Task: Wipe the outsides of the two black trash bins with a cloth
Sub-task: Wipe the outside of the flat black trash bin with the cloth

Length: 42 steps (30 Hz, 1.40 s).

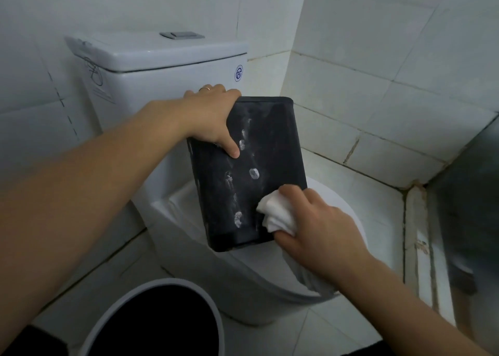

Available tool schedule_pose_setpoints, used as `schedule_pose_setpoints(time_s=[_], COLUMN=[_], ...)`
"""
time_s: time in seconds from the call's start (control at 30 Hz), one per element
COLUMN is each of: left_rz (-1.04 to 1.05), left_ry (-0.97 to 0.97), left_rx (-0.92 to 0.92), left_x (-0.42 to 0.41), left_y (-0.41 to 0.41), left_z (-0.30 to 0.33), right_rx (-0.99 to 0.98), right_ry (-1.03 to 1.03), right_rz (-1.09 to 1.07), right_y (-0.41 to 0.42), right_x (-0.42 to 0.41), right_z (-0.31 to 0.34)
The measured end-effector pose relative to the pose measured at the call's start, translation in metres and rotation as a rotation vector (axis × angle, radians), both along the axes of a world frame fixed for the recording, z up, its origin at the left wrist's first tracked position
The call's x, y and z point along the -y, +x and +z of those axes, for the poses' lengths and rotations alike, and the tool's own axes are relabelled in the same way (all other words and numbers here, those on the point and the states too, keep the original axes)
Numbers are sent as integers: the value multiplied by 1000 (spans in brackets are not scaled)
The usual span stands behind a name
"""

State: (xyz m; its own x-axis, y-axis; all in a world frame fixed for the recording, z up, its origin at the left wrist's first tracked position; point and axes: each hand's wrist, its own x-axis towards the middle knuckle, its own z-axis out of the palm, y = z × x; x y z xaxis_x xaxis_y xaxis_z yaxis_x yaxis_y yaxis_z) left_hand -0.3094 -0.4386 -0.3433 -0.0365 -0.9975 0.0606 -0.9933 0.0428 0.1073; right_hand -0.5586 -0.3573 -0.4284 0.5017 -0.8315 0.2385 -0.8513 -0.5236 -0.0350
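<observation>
Black trash bin (259, 150), streaked with white smears, is held over the toilet (189, 234) lid, left hand (213, 115) gripping its upper left corner, right hand (318, 220) pinching a bunched white cloth (275, 212) against its lower right edge; wiping is judged underway, with strokes across the smears needed next.

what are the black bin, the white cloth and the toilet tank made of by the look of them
Bin: probably plastic, matte black; thin moulded walls with rounded corners, and pale smudges sitting on the surface.
Cloth: soft white fabric or a thick paper wipe, I cannot tell which; it bunches into folds in the right hand.
Tank: likely glazed ceramic; smooth, glossy white with soft highlights.
</observation>
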Motion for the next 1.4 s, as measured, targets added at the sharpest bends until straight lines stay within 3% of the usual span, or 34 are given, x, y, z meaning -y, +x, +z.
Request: schedule_pose_setpoints(time_s=[0.17,0.43,0.67,0.93,1.23,1.4], left_rz=[14,10,-1,6,-5,2], left_ry=[-10,-12,-22,-16,-22,-20], left_rx=[-21,-23,-23,-16,-12,4], left_x=[-1,0,-3,-1,-2,-1], left_y=[1,2,2,1,1,1], left_z=[-3,-3,-4,-3,-3,-3], right_rx=[8,-64,-92,-136,-43,-145], right_ry=[-13,41,-11,123,24,42], right_rz=[-116,111,-68,260,44,177], right_y=[-5,10,-5,2,-5,-2], right_x=[6,-16,0,-12,10,3], right_z=[6,-8,7,-5,6,5])
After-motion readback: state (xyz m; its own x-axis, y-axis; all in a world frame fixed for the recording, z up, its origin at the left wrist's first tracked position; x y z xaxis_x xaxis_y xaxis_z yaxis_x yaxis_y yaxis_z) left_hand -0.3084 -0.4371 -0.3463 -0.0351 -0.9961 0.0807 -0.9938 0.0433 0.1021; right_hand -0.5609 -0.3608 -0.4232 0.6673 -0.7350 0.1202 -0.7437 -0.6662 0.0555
